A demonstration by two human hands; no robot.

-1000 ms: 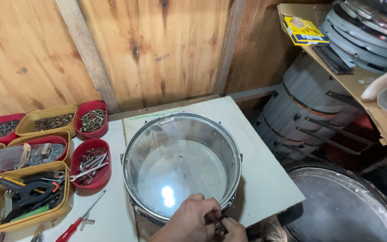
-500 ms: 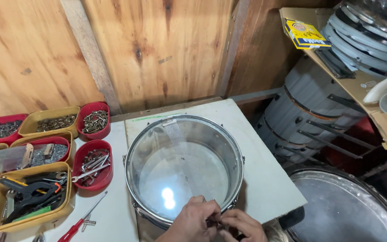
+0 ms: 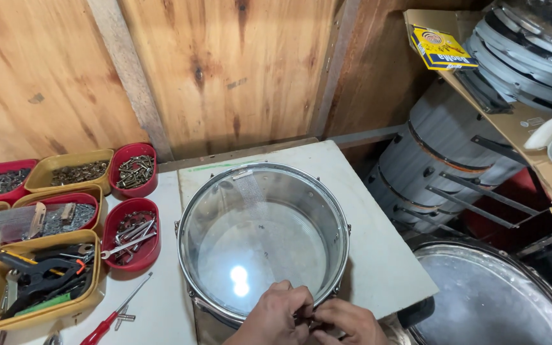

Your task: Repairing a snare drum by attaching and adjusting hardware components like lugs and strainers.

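A snare drum (image 3: pixel 263 236) with a clear head and a chrome hoop (image 3: pixel 193 211) stands on a white board (image 3: pixel 378 243). Both hands meet at the hoop's near edge. My left hand (image 3: pixel 276 316) has its fingers curled down onto the rim. My right hand (image 3: pixel 346 319) pinches a small metal part against the same spot; the part is mostly hidden between the fingers.
Red and yellow trays of screws, bolts and tools (image 3: pixel 65 223) line the left side. A red-handled screwdriver (image 3: pixel 110 322) lies in front of them. Stacked drum shells (image 3: pixel 442 166) lean at the right, with a large drum (image 3: pixel 493 300) below and a cardboard shelf (image 3: pixel 519 115) above.
The right hand has come in beside the left at the near rim, and both now pinch there. The view has dipped slightly.
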